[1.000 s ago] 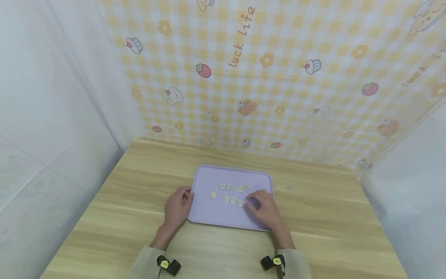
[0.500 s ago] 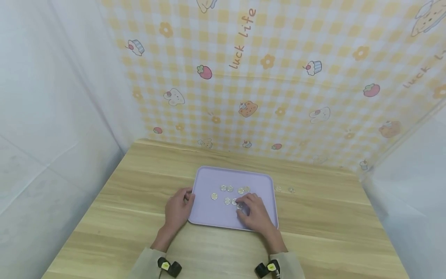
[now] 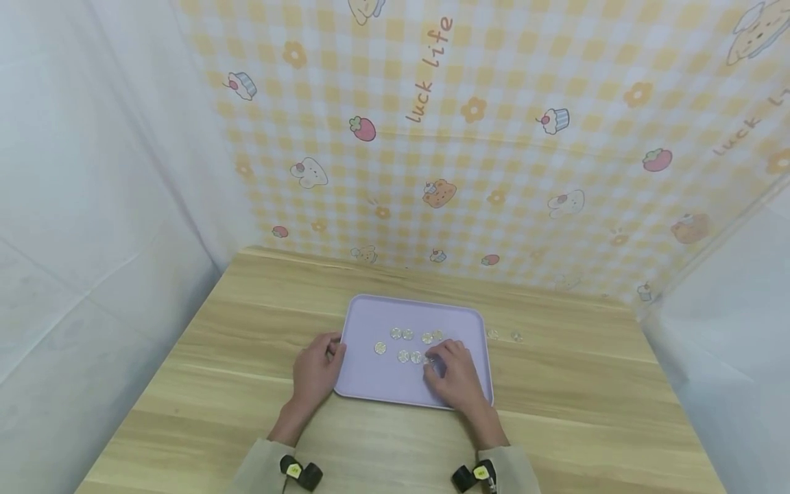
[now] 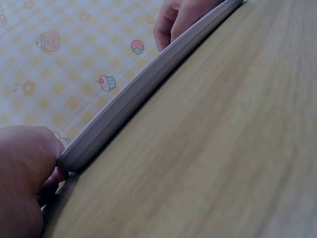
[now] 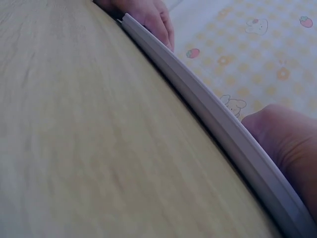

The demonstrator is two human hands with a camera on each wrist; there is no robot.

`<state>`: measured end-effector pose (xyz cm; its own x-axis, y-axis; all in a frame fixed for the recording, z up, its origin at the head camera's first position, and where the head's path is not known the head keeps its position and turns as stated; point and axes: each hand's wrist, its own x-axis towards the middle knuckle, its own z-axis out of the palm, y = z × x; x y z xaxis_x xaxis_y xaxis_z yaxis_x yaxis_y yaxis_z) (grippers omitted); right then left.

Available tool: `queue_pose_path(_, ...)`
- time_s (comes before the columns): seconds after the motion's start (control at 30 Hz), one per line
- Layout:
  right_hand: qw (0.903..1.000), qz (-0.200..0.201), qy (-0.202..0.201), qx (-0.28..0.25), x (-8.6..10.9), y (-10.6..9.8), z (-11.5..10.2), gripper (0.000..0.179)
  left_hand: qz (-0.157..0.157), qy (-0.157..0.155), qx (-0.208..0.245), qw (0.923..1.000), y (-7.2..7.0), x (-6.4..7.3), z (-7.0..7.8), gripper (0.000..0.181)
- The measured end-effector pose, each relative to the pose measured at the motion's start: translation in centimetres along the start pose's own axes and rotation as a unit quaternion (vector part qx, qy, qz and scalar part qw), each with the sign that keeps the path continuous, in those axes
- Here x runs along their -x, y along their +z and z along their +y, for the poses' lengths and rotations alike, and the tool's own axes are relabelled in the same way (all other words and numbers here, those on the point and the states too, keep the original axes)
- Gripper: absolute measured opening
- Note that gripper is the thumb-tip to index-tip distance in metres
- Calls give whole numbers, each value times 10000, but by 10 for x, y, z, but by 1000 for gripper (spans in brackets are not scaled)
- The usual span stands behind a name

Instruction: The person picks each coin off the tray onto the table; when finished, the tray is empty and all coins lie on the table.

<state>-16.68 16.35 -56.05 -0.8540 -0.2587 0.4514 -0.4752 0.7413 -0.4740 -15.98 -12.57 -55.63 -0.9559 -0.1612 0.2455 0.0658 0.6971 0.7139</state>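
Observation:
A lilac tray lies on the wooden table with several round silvery coins on it. My left hand grips its left edge; in the left wrist view, the thumb sits at the rim and fingertips show below it. Over the tray's right half, my right hand has thumb and index finger curled around a coin, mostly hidden by the fingertips. Left of it lie two coins in a row, one being this coin. A separate coin lies farther left. The right wrist view hides the right fingertips behind the tray wall.
Two clear or silvery discs, one nearer and one farther, lie on the table right of the tray. A yellow checked cloth hangs behind the table. White sheets flank both sides.
My right hand came left over the tray to the end coin of the front row, then shifted slightly right with its fingertips at that coin. The left hand stayed at the tray's edge.

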Motion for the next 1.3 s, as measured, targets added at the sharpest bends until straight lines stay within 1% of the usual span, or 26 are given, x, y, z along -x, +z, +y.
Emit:
queue_pose_path(0.1, 9994, -159, 306, -60, -1, 0, 1, 19, -34, -25, 18, 10000, 0, -1, 0, 25)
queue_pose_path(0.23, 9957, -499, 754, -221, -4, -1, 1, 17, -61, -69, 36, 10000, 0, -1, 1, 25)
queue_pose_path(0.33, 9924, -695, 943, -369, -5, -2, 0, 16, -63, -75, 45, 9999, 1, -1, 0, 25)
queue_pose_path(0.47, 9908, -741, 1002, -520, -3, -3, 2, 17, -80, -105, 26, 9999, 2, 0, 0, 25)
queue_pose_path(0.63, 9879, -867, 1102, -659, -3, -6, 4, 25, -68, -75, 12, 9999, 3, -1, 0, 25)
queue_pose_path(0.8, 9889, -913, 1043, -531, -3, -9, 3, 24, 1, -9, 5, 10000, 4, -2, -1, 24)
queue_pose_path(1.03, 9888, -980, 1068, -351, -4, -9, 1, 21, 47, -61, -75, 9999, 3, 0, -1, 24)
queue_pose_path(1.2, 9872, -916, 1211, -478, -2, -8, 1, 23, -34, -104, -89, 9999, 2, 0, 0, 26)
queue_pose_path(1.3, 9878, -816, 1183, -608, 0, -8, 2, 24, -52, -97, -85, 9999, 1, -1, 0, 26)
